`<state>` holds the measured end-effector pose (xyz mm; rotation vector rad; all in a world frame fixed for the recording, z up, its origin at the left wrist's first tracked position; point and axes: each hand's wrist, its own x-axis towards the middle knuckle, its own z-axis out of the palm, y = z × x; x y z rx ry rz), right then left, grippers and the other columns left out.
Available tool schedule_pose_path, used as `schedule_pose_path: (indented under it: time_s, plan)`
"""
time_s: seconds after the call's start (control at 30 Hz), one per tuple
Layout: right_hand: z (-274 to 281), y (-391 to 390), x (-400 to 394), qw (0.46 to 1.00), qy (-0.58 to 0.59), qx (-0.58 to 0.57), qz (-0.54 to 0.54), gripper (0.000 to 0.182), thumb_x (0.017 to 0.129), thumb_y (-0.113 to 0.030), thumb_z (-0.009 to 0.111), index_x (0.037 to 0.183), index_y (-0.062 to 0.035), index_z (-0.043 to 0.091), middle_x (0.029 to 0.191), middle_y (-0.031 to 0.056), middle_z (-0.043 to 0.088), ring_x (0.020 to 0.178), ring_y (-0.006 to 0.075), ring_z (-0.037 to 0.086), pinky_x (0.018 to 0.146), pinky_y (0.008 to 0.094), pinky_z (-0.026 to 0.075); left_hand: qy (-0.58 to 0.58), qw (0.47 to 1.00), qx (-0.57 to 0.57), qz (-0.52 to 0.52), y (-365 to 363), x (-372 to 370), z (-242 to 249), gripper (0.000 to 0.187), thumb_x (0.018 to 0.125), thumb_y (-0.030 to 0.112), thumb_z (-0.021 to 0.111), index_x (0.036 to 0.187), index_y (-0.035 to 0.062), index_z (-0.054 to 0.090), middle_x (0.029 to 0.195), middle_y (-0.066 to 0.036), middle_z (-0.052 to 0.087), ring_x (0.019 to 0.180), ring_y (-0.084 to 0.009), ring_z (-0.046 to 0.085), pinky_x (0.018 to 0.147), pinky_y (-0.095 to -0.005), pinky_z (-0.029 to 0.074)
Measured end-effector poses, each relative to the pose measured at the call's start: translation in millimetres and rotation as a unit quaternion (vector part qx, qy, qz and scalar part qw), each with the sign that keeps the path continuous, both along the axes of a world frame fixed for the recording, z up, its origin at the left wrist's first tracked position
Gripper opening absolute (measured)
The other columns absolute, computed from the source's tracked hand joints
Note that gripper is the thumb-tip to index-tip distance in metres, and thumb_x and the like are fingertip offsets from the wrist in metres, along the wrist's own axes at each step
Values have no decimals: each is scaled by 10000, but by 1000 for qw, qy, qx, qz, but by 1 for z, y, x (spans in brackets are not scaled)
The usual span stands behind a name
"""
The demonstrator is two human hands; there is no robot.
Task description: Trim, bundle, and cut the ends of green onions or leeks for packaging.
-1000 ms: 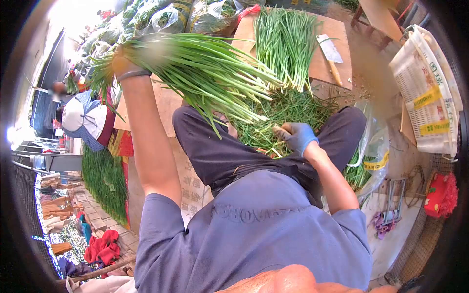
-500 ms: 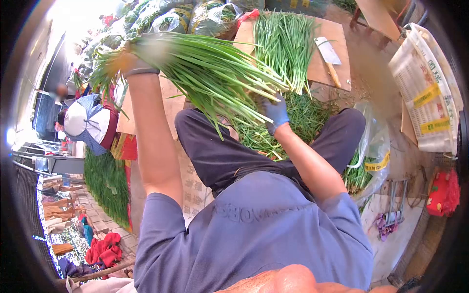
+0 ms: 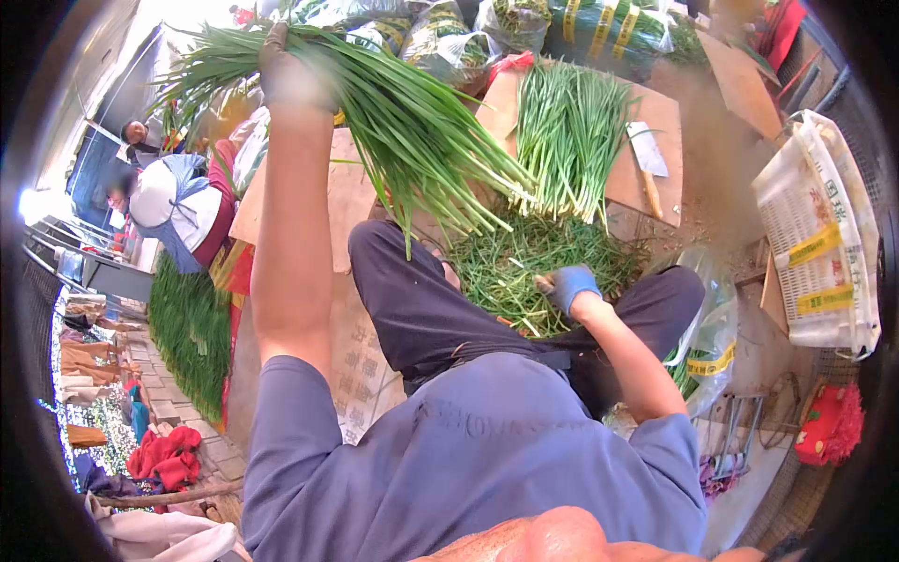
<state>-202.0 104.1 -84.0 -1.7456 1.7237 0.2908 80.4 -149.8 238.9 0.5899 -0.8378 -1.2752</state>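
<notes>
My left hand (image 3: 288,75), in a dark glove, is raised at the upper left and closed around a big bunch of long green leafy stalks (image 3: 403,117). The bunch's pale ends fan out to the lower right. In a blue-grey glove, my right hand (image 3: 569,287) is low over a heap of loose green trimmings (image 3: 524,258) between my legs. Its fingers are curled together; what they hold, if anything, is too small to name. Beyond the heap, more stalks (image 3: 567,131) lie side by side on a wooden board (image 3: 670,140), beside a cleaver (image 3: 647,155) with a wooden handle.
Bagged greens (image 3: 445,47) are stacked at the back. A white basket (image 3: 815,234) stands at the right, near a plastic bag (image 3: 707,328) by my knee. Two other people are at the left, one in a white and blue top (image 3: 178,201), behind a dark green pile (image 3: 190,328).
My right hand has come away from the bunch's pale ends and moved down over the trimmings. My left hand still holds the bunch. The whole view has shifted slightly.
</notes>
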Motion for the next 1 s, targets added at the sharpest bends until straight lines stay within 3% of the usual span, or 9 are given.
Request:
schedule_pose_path:
  time_s: [0.1,0.2,0.27,0.3,0.43,0.63,0.73,0.83,1.0]
  plan:
    - [-1,26,0,892,-122,-420,111,473,893,-506,551,1184,-148,656,1072,200,678,1009,376,645,902,462,479,-14,999,-5,-36,14,-14,14,375,938,412,478,903,47,556,754,-107,590,700,-266,597,667,-414,515]
    - [96,15,-20,975,-101,-198,-22,416,883,-421,609,1200,-153,632,983,210,680,940,394,652,829,478,506,-40,991,-10,-128,20,-11,23,420,941,443,466,862,43,567,719,-119,605,657,-273,597,640,-415,517]
    - [140,3,-24,894,-141,-384,-182,405,899,-419,607,1162,-113,634,988,193,680,926,379,652,794,451,515,10,964,-27,-264,16,-3,23,340,948,373,502,901,48,592,768,-154,645,699,-328,639,669,-478,544]
    - [142,-11,-29,785,-167,-573,-167,405,897,-394,623,1176,-100,625,1071,178,668,968,361,645,810,443,513,35,943,-35,-330,16,-3,23,301,952,338,520,921,50,605,792,-172,666,720,-356,660,683,-510,557]
    - [171,-63,-18,672,-141,-725,-53,339,886,-340,638,1120,-94,630,1002,164,667,900,348,642,802,431,487,-59,958,-135,-247,18,-13,23,242,956,296,545,900,69,605,783,-135,656,708,-293,656,679,-472,557]
    - [129,-42,-18,733,-181,-647,-107,118,910,-211,597,932,-96,615,785,131,641,773,366,625,720,488,461,-58,967,-185,-166,46,-23,28,193,971,256,546,848,109,572,742,-7,505,730,-141,502,774,-330,427]
    - [44,-4,-30,937,-81,-326,-96,190,893,-251,596,909,-64,625,903,192,671,854,400,635,762,483,489,-24,949,-205,-236,61,-18,42,193,965,247,557,819,123,538,738,19,461,727,-116,466,765,-311,407]
    - [-87,41,-50,988,-3,-5,157,264,896,-309,545,891,-72,661,987,199,679,926,390,652,806,474,514,3,934,-218,-284,47,-4,47,235,950,251,580,769,140,479,715,44,392,690,-95,412,731,-282,376]
    - [84,18,-24,951,-137,-270,-67,352,906,-405,586,1106,-129,672,1039,181,677,977,374,641,878,472,486,19,866,-195,-460,56,-13,66,214,947,246,588,787,137,497,717,33,424,671,-101,425,729,-278,372]
